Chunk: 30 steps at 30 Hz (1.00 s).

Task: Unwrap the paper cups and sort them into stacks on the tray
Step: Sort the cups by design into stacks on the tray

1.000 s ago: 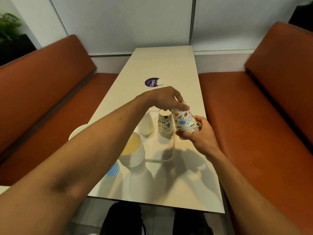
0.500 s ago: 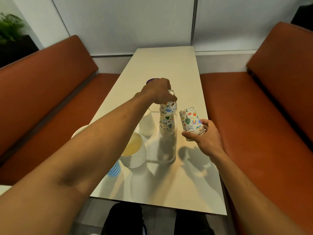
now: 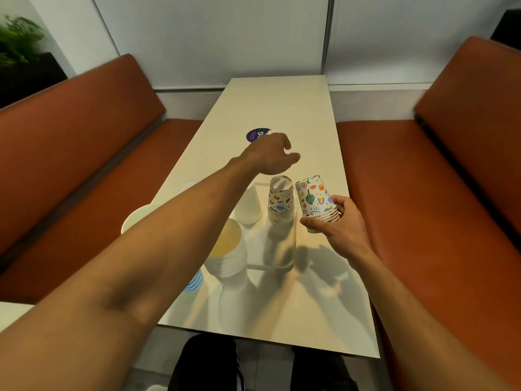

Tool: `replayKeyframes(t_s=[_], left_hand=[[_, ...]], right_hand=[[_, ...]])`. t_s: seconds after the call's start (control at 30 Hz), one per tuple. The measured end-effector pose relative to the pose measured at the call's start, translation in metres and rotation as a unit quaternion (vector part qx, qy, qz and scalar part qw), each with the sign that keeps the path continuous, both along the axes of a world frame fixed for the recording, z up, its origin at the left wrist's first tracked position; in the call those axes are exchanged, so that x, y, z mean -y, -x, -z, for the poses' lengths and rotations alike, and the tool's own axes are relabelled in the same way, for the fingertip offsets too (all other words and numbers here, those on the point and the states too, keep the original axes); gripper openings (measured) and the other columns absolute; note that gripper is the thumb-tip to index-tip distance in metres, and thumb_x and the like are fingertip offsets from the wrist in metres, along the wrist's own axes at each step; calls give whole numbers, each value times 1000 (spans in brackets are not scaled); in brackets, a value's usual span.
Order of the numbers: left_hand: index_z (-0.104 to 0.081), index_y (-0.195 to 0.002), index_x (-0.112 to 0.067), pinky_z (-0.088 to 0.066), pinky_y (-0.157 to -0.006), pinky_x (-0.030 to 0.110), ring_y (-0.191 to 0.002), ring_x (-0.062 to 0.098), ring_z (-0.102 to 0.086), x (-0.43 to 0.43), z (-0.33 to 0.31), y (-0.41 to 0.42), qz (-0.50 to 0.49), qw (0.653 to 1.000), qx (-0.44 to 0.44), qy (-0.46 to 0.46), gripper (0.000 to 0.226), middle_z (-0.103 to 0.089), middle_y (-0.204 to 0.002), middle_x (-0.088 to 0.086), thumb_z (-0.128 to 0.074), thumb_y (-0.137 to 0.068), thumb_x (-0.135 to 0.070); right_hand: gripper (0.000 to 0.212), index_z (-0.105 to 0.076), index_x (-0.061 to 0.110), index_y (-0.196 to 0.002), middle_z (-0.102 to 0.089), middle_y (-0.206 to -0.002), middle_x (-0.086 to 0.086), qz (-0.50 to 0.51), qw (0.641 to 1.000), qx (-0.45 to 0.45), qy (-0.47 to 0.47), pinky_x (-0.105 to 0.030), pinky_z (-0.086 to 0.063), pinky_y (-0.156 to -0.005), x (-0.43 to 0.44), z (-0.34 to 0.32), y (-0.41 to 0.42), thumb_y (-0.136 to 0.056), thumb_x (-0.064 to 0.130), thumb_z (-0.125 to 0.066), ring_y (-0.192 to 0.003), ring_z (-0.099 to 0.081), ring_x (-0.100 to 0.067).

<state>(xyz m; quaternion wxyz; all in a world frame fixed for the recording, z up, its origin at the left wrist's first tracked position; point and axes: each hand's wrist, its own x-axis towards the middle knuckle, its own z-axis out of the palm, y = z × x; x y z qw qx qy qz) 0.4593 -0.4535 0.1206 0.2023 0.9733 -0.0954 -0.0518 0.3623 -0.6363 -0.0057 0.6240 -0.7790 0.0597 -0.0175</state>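
A clear tray (image 3: 270, 268) lies on the table. On it stands an upside-down stack of patterned paper cups (image 3: 280, 206), and left of that a stack of plain white cups (image 3: 249, 207). My right hand (image 3: 335, 221) grips a second, upside-down bunch of patterned cups (image 3: 314, 200) by the rims, just right of the tray stack. My left hand (image 3: 273, 156) hovers above and behind the tray stack, fingers loosely spread, holding nothing.
Nearer me stands an upright stack of white cups with yellow insides (image 3: 227, 252), a blue-striped cup (image 3: 194, 280) partly hidden by my left arm, and a white cup (image 3: 138, 218) at the left edge. A purple sticker (image 3: 255, 135) marks the cream table (image 3: 282, 108). Orange benches flank both sides.
My left hand took a patterned cup from the bunch in my right hand, set it on the tray stack, let go and lifted away. My right hand drifted slightly right.
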Motion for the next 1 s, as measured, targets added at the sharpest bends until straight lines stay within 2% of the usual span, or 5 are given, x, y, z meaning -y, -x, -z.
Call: replayKeyframes(t_s=[0.1, 0.2, 0.43, 0.6, 1.0], left_hand=[[-62, -134, -17, -56, -81, 30, -102, 16, -66, 2, -8, 3, 32, 991, -92, 89, 57, -68, -126, 1, -62, -95, -59], [-68, -127, -14, -63, -86, 34, -101, 19, -71, 2, -13, 7, 72, 980, -169, 77, 52, -72, -117, 1, -71, -92, -53], [-75, -110, -13, -64, -75, 29, -81, 15, -73, -4, -15, 2, 48, 987, -117, 100, 40, -76, -95, -1, -76, -90, -47], [-67, -121, -13, -56, -61, 27, -84, 16, -66, -15, -23, -6, -37, 991, -15, 129, 44, -70, -109, 1, -74, -90, -44], [-58, -140, -12, -46, -82, 32, -106, 21, -58, -7, 1, 3, -18, 999, -18, -35, 62, -63, -135, 7, -78, -89, -40]], right_hand=[[76, -49, 24, -127, -65, -122, 1, -11, 1000, 12, 4, -26, -62, -73, -3, -4, -3, -68, 24, -97, -97, -71, -11], [76, -49, 23, -130, -65, -124, -1, -24, 999, 24, -2, -34, -64, -84, -6, -7, -7, -69, 23, -96, -104, -70, -16], [84, -52, 21, -133, -68, -125, 0, -24, 1000, 12, -1, -45, -63, -88, -5, -1, -7, -64, 27, -99, -106, -71, -18], [85, -54, 16, -134, -68, -122, -3, 22, 1000, 8, 1, -23, -60, -67, 0, 4, -3, -63, 24, -100, -93, -72, -10], [86, -52, 18, -136, -67, -122, -3, 26, 1000, 6, -12, -32, -63, -78, 2, 2, -5, -65, 28, -98, -97, -72, -12]])
